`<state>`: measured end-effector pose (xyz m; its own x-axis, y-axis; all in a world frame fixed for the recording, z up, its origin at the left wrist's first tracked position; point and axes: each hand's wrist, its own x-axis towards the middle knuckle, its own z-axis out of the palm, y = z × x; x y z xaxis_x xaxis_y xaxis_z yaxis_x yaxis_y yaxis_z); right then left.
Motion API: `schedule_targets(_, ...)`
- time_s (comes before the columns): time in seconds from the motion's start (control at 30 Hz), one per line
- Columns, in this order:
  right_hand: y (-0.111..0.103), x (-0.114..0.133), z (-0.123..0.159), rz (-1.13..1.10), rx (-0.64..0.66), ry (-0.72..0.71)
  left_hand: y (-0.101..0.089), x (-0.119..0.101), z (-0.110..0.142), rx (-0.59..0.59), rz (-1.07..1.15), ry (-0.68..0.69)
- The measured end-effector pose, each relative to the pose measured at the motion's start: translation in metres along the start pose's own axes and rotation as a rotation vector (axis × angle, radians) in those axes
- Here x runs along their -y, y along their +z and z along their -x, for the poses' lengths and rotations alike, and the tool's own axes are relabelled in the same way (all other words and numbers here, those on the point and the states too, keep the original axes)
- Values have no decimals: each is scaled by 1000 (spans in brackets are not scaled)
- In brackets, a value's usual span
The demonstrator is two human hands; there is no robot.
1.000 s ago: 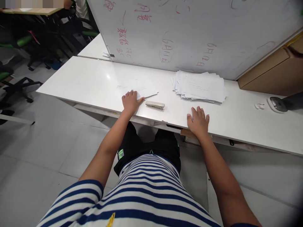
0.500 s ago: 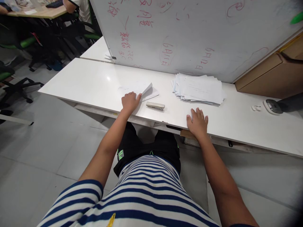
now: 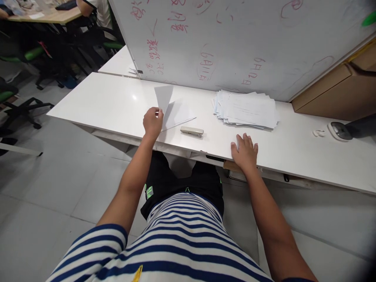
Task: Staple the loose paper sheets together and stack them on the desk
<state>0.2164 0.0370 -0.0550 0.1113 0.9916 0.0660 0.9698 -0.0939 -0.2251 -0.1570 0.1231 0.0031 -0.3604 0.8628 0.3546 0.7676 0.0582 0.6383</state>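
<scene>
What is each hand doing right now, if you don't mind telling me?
Left hand: closed on a lifted paper sheet.
Right hand: open, resting on the desk, holding nothing.

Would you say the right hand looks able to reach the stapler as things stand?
Probably yes: the right hand rests palm-down on the desk, and nothing stands between it and the stapler.

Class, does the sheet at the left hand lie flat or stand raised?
Raised: the left hand pinches the sheet, which slants up above the papers beside the stapler.
</scene>
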Motion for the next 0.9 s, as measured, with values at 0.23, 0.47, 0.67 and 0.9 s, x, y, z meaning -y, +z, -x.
schedule_targets(0.23,1,1,2,-42,-17,3,-41,-24,4,-251,87,219)
schedule_targets(0.47,-3,0,3,-212,-74,11,-45,-68,41,-160,62,595)
schedule_targets(0.67,-22,19,56,-1224,-67,130,-3,-95,116,127,147,1033)
schedule_targets(0.9,-17,24,107,-1625,113,548,43,-82,166,430,107,1118)
